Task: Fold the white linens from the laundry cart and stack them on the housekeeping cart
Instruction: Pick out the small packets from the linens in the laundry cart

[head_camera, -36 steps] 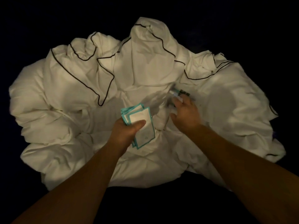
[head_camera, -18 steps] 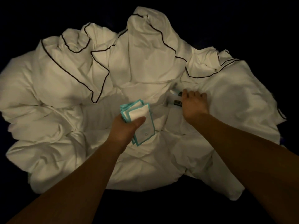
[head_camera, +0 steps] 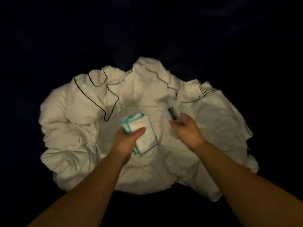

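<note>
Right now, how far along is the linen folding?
Done: nothing folded shows; the white linens lie in one crumpled heap. In hand: the left hand grips a stack of teal-edged packets, and the right hand pinches a clear-wrapped item, so neither is on cloth. Left: all the folding and stacking; no finished stack shows in the dark around the heap.
</note>
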Action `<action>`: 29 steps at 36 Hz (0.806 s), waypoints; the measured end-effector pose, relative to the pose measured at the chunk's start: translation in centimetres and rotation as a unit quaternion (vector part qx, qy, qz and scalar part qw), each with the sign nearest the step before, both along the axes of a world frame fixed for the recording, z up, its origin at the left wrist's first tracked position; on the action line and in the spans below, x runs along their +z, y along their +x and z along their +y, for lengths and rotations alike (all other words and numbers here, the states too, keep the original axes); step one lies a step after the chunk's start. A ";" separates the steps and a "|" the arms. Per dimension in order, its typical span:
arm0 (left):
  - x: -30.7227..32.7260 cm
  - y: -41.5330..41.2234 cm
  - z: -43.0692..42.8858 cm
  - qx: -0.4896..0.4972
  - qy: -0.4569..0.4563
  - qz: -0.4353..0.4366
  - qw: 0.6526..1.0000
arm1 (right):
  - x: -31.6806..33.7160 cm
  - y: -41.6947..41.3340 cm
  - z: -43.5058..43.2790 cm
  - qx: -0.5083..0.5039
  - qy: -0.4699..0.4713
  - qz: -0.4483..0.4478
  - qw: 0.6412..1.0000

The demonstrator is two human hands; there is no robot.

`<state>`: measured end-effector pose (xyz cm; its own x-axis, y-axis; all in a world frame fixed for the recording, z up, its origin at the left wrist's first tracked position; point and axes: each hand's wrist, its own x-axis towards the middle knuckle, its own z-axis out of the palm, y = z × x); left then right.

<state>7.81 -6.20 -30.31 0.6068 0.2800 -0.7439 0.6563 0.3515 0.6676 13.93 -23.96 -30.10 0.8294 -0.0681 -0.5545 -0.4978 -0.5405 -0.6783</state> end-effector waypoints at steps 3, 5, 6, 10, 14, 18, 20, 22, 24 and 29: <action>5.9 0.2 -0.8 -0.008 0.002 -0.021 1.000 | 8.0 -1.8 1.7 -0.034 0.080 -0.009 0.996; 10.4 0.0 -1.5 -0.011 -0.002 -0.045 0.999 | 12.9 -3.1 2.3 -0.014 0.106 -0.010 0.994; 12.9 -0.1 -1.8 -0.013 -0.007 -0.058 0.998 | 15.2 -3.6 2.4 -0.003 0.115 -0.016 0.993; 22.8 -1.7 -3.0 -0.014 -0.031 -0.092 0.995 | 23.6 -5.5 2.0 0.018 0.137 -0.032 0.990; 30.8 -4.1 -3.9 -0.027 -0.077 -0.117 0.990 | 31.3 -7.5 1.2 0.020 0.135 -0.068 0.988; 36.7 -6.0 -4.1 -0.052 -0.122 -0.164 0.977 | 37.8 -9.2 0.6 0.021 0.136 -0.079 0.987; 38.9 -6.8 -3.9 -0.071 -0.139 -0.187 0.970 | 40.5 -10.5 0.6 0.011 0.160 -0.084 0.983; 40.7 -7.8 -3.7 -0.094 -0.144 -0.201 0.964 | 42.6 -12.0 0.7 -0.004 0.154 -0.109 0.982; 42.1 -8.5 -3.4 -0.129 -0.133 -0.220 0.958 | 44.2 -13.7 1.1 -0.039 0.129 -0.127 0.983; 44.0 -10.0 -2.9 -0.193 -0.099 -0.252 0.943 | 46.7 -18.0 1.2 -0.114 0.123 -0.173 0.970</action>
<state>-2.17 -9.13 13.73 0.9256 -0.1490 -0.3480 0.3776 0.3013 0.8756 -4.03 -22.75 16.64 0.9480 -0.1726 -0.2672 -0.3040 -0.2438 -0.9210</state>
